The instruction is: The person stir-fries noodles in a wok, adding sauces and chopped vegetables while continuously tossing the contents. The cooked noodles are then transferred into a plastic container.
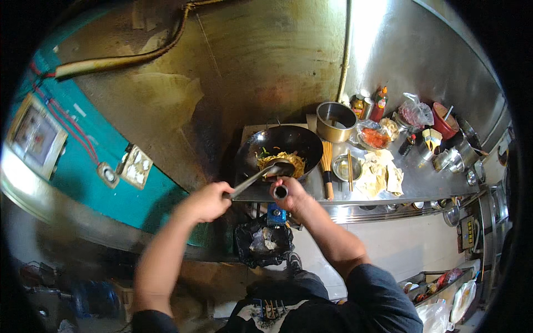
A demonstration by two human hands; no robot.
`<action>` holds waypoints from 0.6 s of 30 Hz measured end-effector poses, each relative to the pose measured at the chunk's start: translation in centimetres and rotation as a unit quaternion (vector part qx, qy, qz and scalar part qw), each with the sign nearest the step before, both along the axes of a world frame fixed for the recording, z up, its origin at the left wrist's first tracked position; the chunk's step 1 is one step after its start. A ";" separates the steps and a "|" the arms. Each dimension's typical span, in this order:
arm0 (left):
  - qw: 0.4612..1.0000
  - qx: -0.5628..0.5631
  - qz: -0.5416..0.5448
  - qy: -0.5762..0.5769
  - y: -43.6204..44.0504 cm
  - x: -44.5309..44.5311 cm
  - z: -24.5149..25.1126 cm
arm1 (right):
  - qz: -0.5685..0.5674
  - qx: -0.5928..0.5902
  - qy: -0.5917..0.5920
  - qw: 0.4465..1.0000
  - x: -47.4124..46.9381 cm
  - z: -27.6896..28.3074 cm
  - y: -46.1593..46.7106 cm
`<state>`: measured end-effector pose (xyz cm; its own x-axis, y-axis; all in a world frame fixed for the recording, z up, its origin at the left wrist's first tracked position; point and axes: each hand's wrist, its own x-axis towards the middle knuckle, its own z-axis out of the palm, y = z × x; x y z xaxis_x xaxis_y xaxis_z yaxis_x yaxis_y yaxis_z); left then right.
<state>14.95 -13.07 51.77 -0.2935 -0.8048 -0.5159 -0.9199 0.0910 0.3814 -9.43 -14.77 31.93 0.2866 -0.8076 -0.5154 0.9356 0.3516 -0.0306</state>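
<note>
A black wok point(306, 141) sits on the stove, with noodles point(297, 161) and bits of green vegetable inside. My left hand point(210, 202) grips the long handle of a metal ladle point(254, 178), whose bowl lies over the noodles at the wok's near side. My right hand point(293, 195) is closed around a hollow round handle point(280, 191), its open end facing me; it appears to be the wok's handle. Just right of the wok are a bamboo wok brush point(327, 160) and a small metal bowl point(343, 167) with chopsticks point(350, 170) across it.
A deep metal pot point(336, 125) stands behind the brush. Farther right on the steel counter point(429, 185) are crumpled cloths point(379, 172), a bag of orange-red food point(374, 138), sauce bottles point(380, 104) and a red tub point(444, 120). Below the counter edge stands a black-lined bin point(264, 245).
</note>
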 end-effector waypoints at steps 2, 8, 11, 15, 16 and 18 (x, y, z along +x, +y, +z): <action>0.985 -0.148 -0.065 0.065 2.0 0.0 -7.3 | -0.044 0.008 0.123 0.991 3.8 -1.0 4.0; 0.948 -0.211 0.038 0.235 8.1 7.1 -13.8 | 0.011 -0.043 0.184 0.982 8.2 -3.3 10.6; 0.946 -0.226 0.041 0.227 10.5 9.9 -9.8 | -0.075 -0.082 0.010 0.994 6.3 -2.7 3.9; 0.940 -0.221 0.067 0.252 8.9 7.3 -9.7 | -0.057 -0.008 0.044 0.997 5.3 -6.1 -1.5; 0.927 -0.249 0.070 0.271 7.4 5.8 -11.1 | -0.058 0.006 0.069 0.996 5.0 -7.2 -2.0; 0.922 -0.259 0.075 0.276 3.4 2.3 -14.8 | -0.044 -0.067 0.028 0.996 4.6 -9.6 -1.7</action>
<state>17.20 -9.65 36.95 -0.2622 -0.9542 0.1442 -0.6149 0.2803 0.7371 -4.88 -16.50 22.29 0.1850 -0.8908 -0.4150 0.9584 0.2569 -0.1242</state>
